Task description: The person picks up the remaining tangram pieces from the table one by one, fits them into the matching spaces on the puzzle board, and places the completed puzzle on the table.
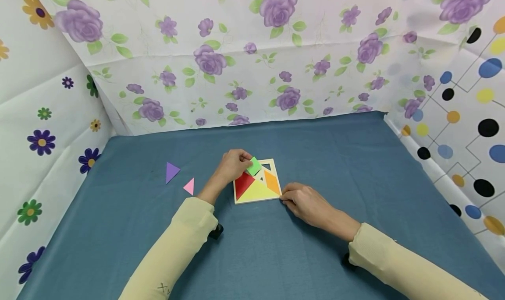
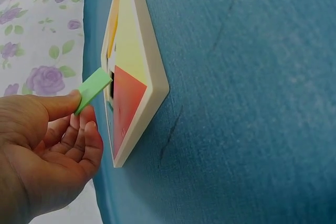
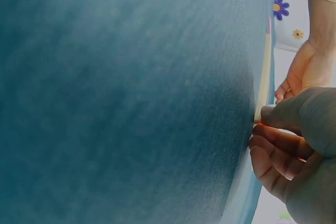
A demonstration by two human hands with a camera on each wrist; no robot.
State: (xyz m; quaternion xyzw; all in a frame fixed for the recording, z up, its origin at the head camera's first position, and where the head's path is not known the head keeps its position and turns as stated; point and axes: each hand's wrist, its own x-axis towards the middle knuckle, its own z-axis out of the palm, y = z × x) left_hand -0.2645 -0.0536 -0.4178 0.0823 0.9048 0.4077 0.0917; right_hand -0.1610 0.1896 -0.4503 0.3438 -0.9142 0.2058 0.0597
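Observation:
Between thumb and fingertips, my left hand (image 1: pixel 233 164) pinches a green square tangram piece (image 1: pixel 254 166) above the far left part of the tangram board (image 1: pixel 258 200). The left wrist view shows the green piece tilted, its edge over an uncovered part of the board. A red triangle (image 1: pixel 242 185), a yellow triangle (image 1: pixel 256 192) and an orange parallelogram (image 1: pixel 271 181) lie inside the pale frame. My right hand (image 1: pixel 307 205) grips the board's near right corner, with the thumb on top in the right wrist view.
Left of the board, a purple triangle (image 1: pixel 171 172) and a pink triangle (image 1: pixel 190 186) lie on the blue cloth (image 1: pixel 252 256). Behind the table hangs a flowered sheet (image 1: pixel 236 63); patterned sheets also flank both sides.

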